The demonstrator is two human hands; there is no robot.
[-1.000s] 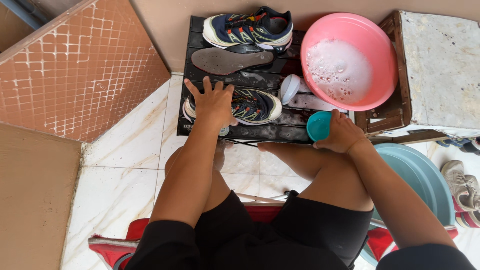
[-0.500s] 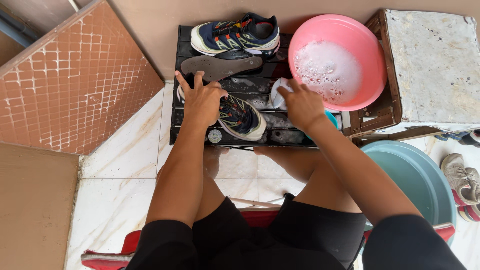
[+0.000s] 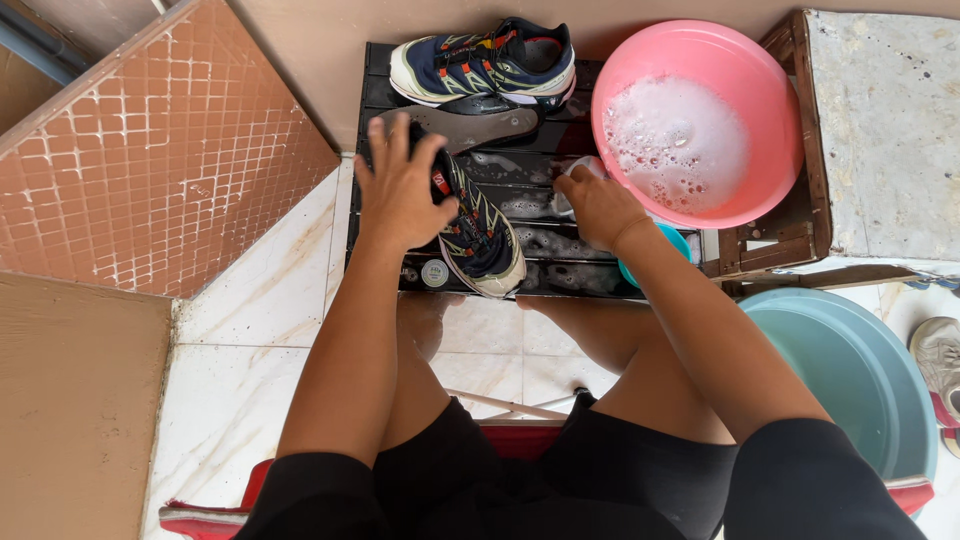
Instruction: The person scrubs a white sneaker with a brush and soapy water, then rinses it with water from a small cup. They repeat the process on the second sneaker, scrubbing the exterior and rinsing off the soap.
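My left hand (image 3: 400,185) lies spread over the heel of a dark blue sneaker (image 3: 485,245), holding it down on a wet black slatted board (image 3: 530,240). The sneaker's toe points toward me. My right hand (image 3: 597,207) is closed on a small white object (image 3: 583,166) on the board, just beside the pink basin (image 3: 770,70) of soapy water. A teal cup (image 3: 668,240) stands under my right forearm, mostly hidden. The second sneaker (image 3: 485,60) and a grey insole (image 3: 470,125) lie at the back of the board.
A wooden crate topped with a stone slab (image 3: 890,120) stands at the right. A teal basin (image 3: 850,370) and another shoe (image 3: 940,355) sit on the tiled floor beside it. A brown tiled wall (image 3: 170,170) rises at the left. I sit on a red stool (image 3: 200,515).
My right hand let go of the teal cup and moved up to the white object by the pink basin. My left hand turned the sneaker so its toe points toward me.
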